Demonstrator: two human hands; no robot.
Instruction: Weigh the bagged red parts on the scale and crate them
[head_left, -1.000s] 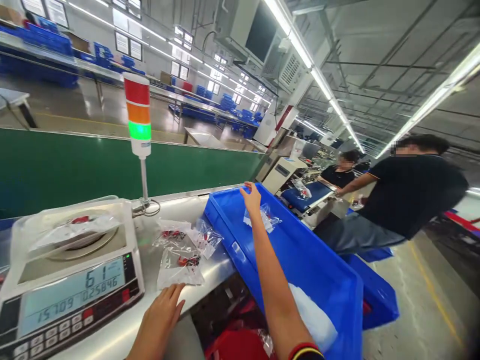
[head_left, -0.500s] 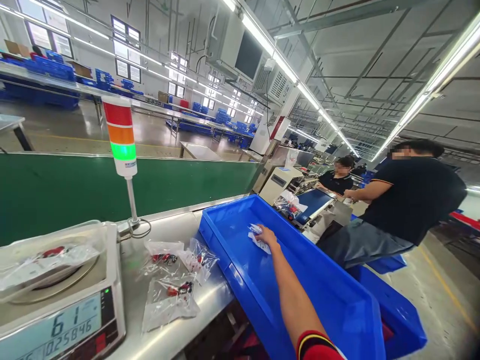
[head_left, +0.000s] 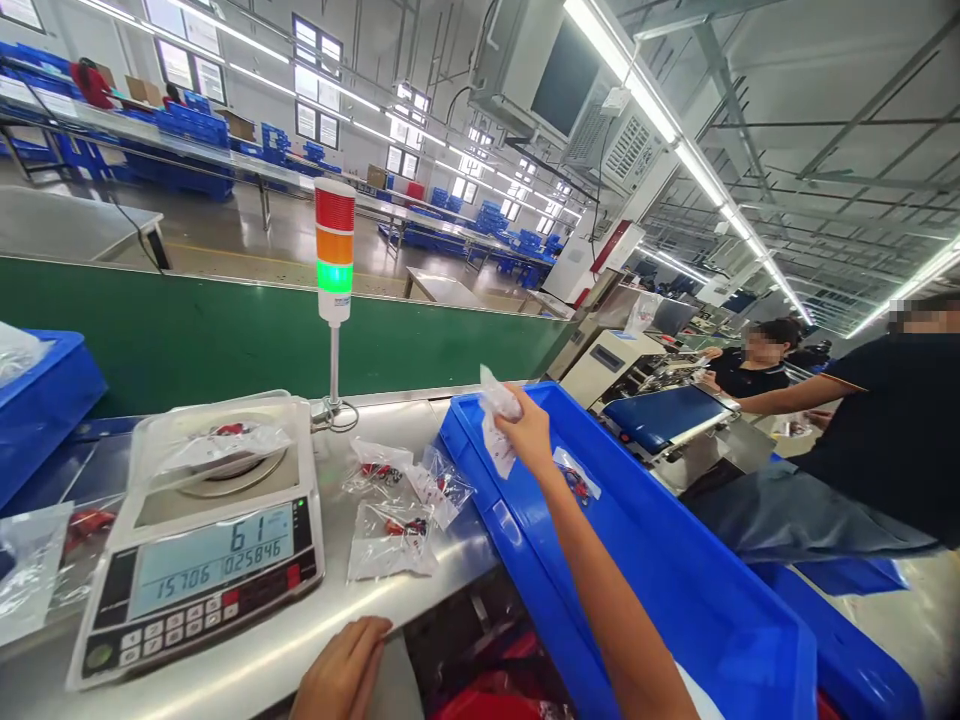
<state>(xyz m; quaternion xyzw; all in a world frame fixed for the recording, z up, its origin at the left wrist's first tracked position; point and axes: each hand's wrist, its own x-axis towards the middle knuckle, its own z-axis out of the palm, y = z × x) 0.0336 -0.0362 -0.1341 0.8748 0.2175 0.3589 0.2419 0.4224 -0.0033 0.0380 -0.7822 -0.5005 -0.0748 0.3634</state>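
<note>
My right hand (head_left: 527, 432) grips a clear plastic bag (head_left: 496, 425) with white printing, held up above the far left end of the blue tray (head_left: 637, 520). Inside the tray lies another bag (head_left: 577, 478) with small red and dark parts. My left hand (head_left: 341, 672) rests at the front edge of the steel table (head_left: 300, 640), fingers extended and holding nothing. Several small bags (head_left: 394, 540) of red and black parts lie between the scale (head_left: 217, 530) and the tray. A bagged item (head_left: 229, 445) sits in a clear plastic container on the scale, whose display reads 61.
A signal tower (head_left: 334, 250) with its green light lit stands behind the scale. A blue conveyor belt (head_left: 660, 412) ends beside the tray, with two people near it. Another blue bin (head_left: 45, 400) and larger bags (head_left: 34, 570) are at left. A green barrier (head_left: 225, 330) runs behind.
My right hand has lifted a bag up from the tray floor toward the left. The bag at the conveyor's end is gone, and one now lies in the tray. My left hand has come into view.
</note>
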